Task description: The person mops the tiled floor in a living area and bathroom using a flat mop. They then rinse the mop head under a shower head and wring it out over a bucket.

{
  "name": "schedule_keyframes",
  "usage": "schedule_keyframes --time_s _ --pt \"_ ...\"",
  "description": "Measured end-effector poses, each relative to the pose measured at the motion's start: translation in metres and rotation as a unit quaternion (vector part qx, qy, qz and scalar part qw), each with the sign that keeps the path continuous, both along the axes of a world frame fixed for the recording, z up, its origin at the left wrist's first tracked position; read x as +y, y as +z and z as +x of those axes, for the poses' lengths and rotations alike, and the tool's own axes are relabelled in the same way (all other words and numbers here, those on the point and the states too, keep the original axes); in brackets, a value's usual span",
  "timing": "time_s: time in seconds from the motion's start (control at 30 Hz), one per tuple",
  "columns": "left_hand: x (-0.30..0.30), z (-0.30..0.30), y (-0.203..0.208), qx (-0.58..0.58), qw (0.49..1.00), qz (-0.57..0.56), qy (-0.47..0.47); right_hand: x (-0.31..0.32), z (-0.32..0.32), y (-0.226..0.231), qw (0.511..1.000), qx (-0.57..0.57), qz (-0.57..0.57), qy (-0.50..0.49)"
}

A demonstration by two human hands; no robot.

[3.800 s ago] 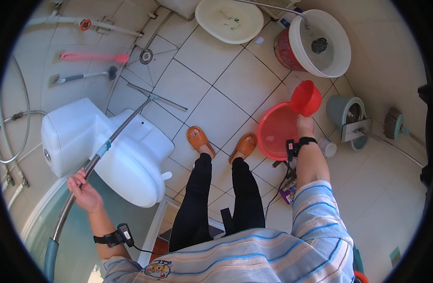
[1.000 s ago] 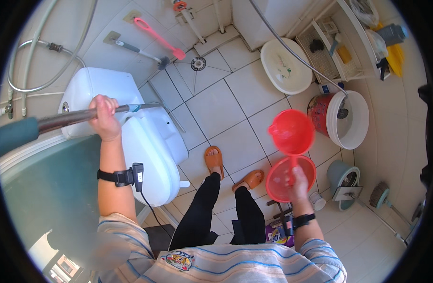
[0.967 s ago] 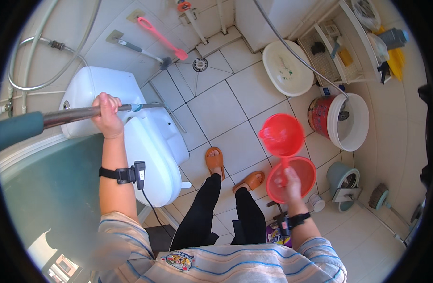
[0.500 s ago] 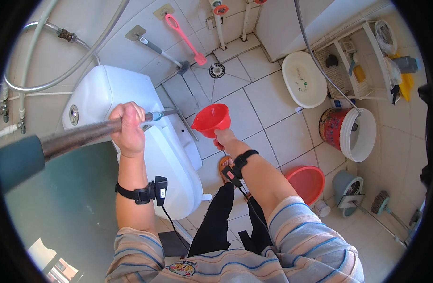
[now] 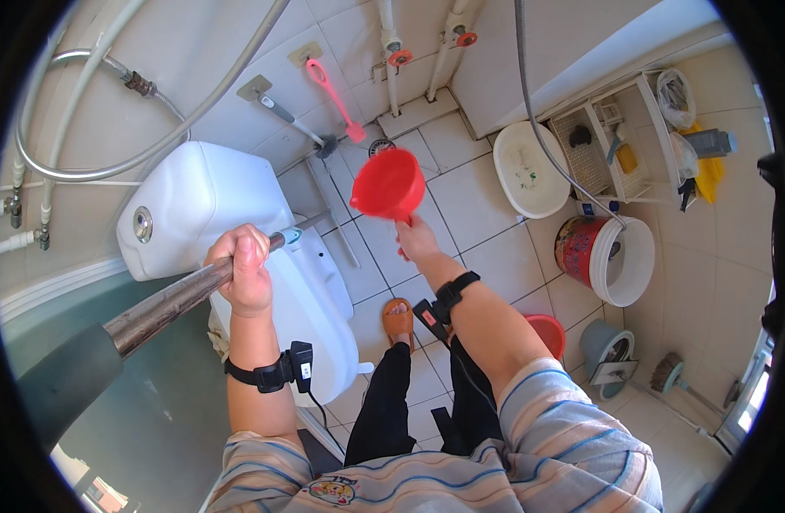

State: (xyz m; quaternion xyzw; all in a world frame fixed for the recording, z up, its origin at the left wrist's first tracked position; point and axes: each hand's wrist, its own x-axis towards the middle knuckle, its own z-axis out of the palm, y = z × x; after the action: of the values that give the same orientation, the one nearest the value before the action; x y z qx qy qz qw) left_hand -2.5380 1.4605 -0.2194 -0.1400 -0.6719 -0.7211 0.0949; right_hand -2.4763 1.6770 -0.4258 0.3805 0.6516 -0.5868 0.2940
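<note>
My left hand (image 5: 245,272) is wrapped around the metal pole of a long-handled floor wiper (image 5: 174,301). The pole has a dark green grip close to me and a light blue joint beyond my fist. Its far end meets a long thin bar (image 5: 334,205) on the floor beside the toilet (image 5: 303,338). With my right hand (image 5: 420,241) I grip the handle of a red plastic dipper (image 5: 389,183), held out over the tiles. I cannot tell whether water is in it. The dipper overlaps the edge of the floor drain (image 5: 381,147).
A grey toilet brush (image 5: 294,124) and a pink brush (image 5: 334,101) hang on the wall. To the right are a white basin (image 5: 529,171), a red-and-white bucket (image 5: 591,255), a red basin (image 5: 546,333), a grey-blue bucket (image 5: 599,346) and a shelf rack (image 5: 615,145). A hose (image 5: 529,94) hangs down.
My right hand has carried the dipper farther out toward the drain, now partly covering it. My left hand keeps its hold on the pole. The whole view has shifted slightly.
</note>
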Motion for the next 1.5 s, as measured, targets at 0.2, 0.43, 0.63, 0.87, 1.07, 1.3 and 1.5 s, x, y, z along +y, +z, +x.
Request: schedule_keyframes --time_s 0.2,0.43,0.63,0.87,1.07,1.3,1.5 --pt "0.009 0.013 -0.002 -0.032 0.999 -0.004 0.027 0.037 -0.038 0.055 0.931 0.200 0.279 0.123" --pt "0.051 0.046 -0.011 -0.123 0.989 -0.035 0.071 0.161 0.031 0.081 0.867 0.351 0.350 0.050" --pt "0.083 0.055 -0.014 -0.158 0.983 -0.085 0.048 0.292 0.176 0.083 0.843 0.276 0.458 -0.049" --pt "0.105 0.069 -0.018 -0.182 0.969 -0.164 0.040 0.426 0.336 0.062 0.844 0.064 0.485 -0.221" --pt "0.136 0.069 -0.020 -0.200 0.952 -0.231 -0.020 0.518 0.363 -0.008 0.842 -0.191 0.488 -0.125" --pt "0.161 0.078 -0.021 -0.194 0.943 -0.269 0.002 0.580 0.333 -0.119 0.871 -0.267 0.405 0.076" --pt "0.168 0.077 -0.016 -0.205 0.938 -0.278 0.015 0.567 0.332 -0.112 0.850 -0.097 0.074 -0.513"
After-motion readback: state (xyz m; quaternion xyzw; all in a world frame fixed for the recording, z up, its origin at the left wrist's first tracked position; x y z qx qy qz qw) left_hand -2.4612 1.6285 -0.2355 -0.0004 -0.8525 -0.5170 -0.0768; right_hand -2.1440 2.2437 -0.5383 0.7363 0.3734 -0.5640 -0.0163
